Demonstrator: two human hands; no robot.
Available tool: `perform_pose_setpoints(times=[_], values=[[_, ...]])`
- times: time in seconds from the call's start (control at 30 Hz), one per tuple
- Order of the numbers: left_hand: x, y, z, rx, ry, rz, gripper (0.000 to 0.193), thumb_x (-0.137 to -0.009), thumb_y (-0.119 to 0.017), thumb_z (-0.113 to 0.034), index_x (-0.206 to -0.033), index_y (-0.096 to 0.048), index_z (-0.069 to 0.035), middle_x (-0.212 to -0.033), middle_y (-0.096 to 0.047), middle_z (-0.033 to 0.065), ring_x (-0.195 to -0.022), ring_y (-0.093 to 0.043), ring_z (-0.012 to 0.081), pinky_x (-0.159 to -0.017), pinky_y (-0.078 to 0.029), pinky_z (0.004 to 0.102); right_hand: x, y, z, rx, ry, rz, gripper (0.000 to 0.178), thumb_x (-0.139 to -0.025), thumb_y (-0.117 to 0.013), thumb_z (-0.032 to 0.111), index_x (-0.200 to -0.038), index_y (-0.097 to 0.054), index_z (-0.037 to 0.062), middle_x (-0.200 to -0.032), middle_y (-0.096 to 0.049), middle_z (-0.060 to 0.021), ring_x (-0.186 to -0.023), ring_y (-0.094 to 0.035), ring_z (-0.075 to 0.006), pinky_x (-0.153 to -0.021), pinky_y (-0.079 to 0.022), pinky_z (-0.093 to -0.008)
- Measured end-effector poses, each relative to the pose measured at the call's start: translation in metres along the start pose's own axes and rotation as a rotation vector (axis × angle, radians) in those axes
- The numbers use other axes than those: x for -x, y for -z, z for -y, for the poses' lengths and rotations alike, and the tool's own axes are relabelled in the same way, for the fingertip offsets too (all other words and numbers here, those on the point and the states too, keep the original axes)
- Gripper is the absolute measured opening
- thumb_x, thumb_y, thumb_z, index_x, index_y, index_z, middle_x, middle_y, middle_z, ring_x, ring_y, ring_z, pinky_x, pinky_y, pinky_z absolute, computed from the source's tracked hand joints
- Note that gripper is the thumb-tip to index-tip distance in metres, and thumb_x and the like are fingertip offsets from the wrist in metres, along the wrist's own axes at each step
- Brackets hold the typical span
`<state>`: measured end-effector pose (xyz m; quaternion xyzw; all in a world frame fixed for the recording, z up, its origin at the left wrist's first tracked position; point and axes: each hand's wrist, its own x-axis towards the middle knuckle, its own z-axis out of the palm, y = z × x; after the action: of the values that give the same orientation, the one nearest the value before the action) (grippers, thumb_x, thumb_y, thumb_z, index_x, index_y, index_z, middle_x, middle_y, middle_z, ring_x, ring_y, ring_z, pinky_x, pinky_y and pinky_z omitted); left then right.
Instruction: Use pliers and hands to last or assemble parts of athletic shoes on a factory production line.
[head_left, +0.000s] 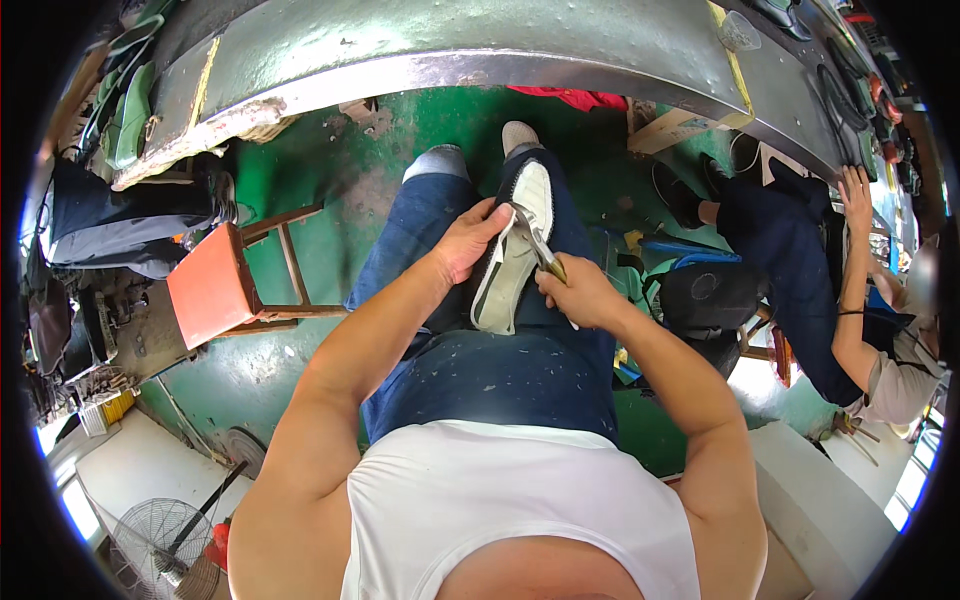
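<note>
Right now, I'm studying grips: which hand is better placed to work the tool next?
Probably the right hand: it grips the metal tool, while the left hand is at the edge of the shoe.

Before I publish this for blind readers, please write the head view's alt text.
The left hand holds a pale shoe over blue trousers, while the right hand grips a metal hand tool at it. A metal-topped bench lies ahead; another person is at right.

A metal bench is spanning twelve o'clock, an orange stool is standing at nine, a wire-caged fan at eight.
</note>
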<state>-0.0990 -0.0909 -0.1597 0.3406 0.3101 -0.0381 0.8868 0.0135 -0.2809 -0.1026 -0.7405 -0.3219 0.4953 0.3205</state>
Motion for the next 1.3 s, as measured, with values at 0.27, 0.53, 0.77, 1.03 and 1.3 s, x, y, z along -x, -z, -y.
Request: perform_pose_setpoints(times=[0.27, 0.53, 0.77, 1.03, 1.3], values=[[0.000, -0.023, -0.008, -0.175, 0.004, -0.158, 0.065, -0.091, -0.074, -0.040, -0.137, -0.049, -0.001, -0.122, -0.064, 0.0103, -0.110, -0.063, 0.0186, -0.094, -0.053, 0.0369, 0.005, -0.019, -0.009, -0.594, -0.268, 0.088, 0.026, -0.101, -0.056, 0.027, -0.098, -0.059, 0.0014, -0.076, -0.062, -0.0056, -0.056, -0.057, -0.0113, -0.046, -0.046, -0.0247], [-0.008, -0.033, -0.017, -0.277, 0.120, -0.244, 0.082, -0.089, -0.074, -0.029, -0.148, -0.031, 0.008, -0.131, -0.059, 0.0181, -0.114, -0.063, 0.0276, -0.096, -0.052, 0.0400, 0.010, 0.027, -0.050, -1.044, -0.268, 0.425, 0.041, -0.098, -0.062, 0.026, -0.122, -0.053, -0.0065, -0.105, -0.066, -0.0159, -0.090, -0.068, -0.0257, -0.055, -0.057, -0.0301], [-0.010, -0.045, -0.022, -0.463, 0.183, -0.263, 0.078, -0.086, -0.075, -0.022, -0.143, -0.034, 0.011, -0.128, -0.059, 0.0221, -0.111, -0.064, 0.0287, -0.093, -0.054, 0.0412, 0.007, 0.068, -0.007, -0.289, -0.183, 0.123, 0.034, -0.103, -0.048, 0.033, -0.103, -0.059, 0.0008, -0.085, -0.066, -0.0057, -0.068, -0.065, -0.0140, -0.049, -0.048, -0.0255], [-0.012, -0.033, -0.052, -0.570, 0.405, -0.078, 0.074, -0.086, -0.077, -0.031, -0.142, -0.039, 0.000, -0.127, -0.062, 0.0143, -0.110, -0.064, 0.0255, -0.089, -0.051, 0.0497, 0.007, 0.065, 0.002, -0.071, -0.123, 0.022, 0.028, -0.099, -0.056, 0.028, -0.090, -0.060, 0.0012, -0.068, -0.063, -0.0054, -0.058, -0.060, -0.0111, -0.055, -0.046, -0.0267], [-0.026, -0.032, -0.046, -0.736, 0.459, -0.120, 0.063, -0.084, -0.077, -0.041, -0.132, -0.050, -0.011, -0.112, -0.068, 0.0040, -0.099, -0.064, 0.0182, -0.069, -0.043, 0.0399, 0.041, 0.023, 0.016, 0.688, 0.255, 0.134, 0.052, -0.091, -0.063, 0.016, -0.131, -0.049, -0.0142, -0.108, -0.062, -0.0335, -0.110, -0.061, -0.0421, -0.094, -0.049, -0.0425]])
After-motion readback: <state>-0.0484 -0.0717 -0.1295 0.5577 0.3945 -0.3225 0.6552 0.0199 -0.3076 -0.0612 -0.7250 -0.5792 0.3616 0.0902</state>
